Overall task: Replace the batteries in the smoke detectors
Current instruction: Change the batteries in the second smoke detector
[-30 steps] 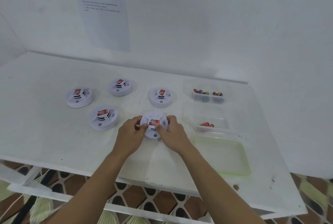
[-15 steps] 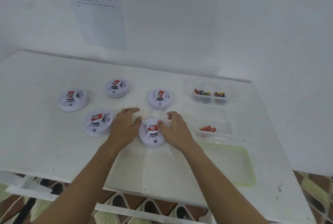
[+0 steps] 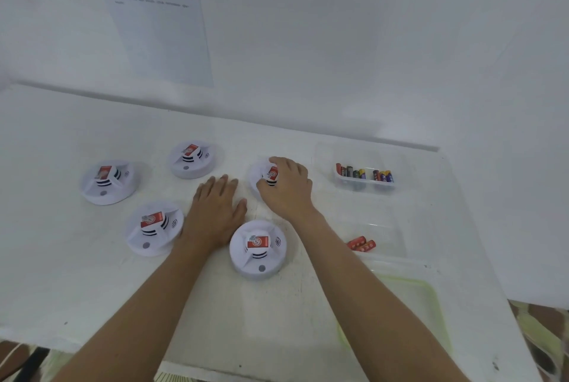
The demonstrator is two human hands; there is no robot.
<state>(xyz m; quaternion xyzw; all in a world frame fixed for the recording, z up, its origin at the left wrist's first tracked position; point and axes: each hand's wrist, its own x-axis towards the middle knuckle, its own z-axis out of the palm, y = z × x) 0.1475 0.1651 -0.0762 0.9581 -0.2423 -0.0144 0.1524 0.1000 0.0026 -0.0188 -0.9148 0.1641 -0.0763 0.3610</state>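
Several white round smoke detectors with red labels lie on the white table (image 3: 61, 274). The nearest detector (image 3: 258, 248) sits untouched between my forearms. My right hand (image 3: 286, 187) is curled over the far middle detector (image 3: 257, 177), fingers on its rim and red label. My left hand (image 3: 215, 209) hovers flat with fingers apart, holding nothing, between that detector and the front left detector (image 3: 153, 227). Two more detectors lie at the far left (image 3: 106, 181) and at the back (image 3: 191, 159). A clear tub (image 3: 365, 181) holds several mixed batteries; another clear tub (image 3: 385, 234) holds two red batteries (image 3: 361, 243).
A clear tray with a green rim (image 3: 431, 295) lies at the front right. A printed sheet (image 3: 154, 12) hangs on the white back wall. The table's front edge runs just below my forearms, with patterned floor beneath.
Both hands have left the nearest detector and moved forward. My right hand now grips the far middle detector; my left hand has opened flat beside it.
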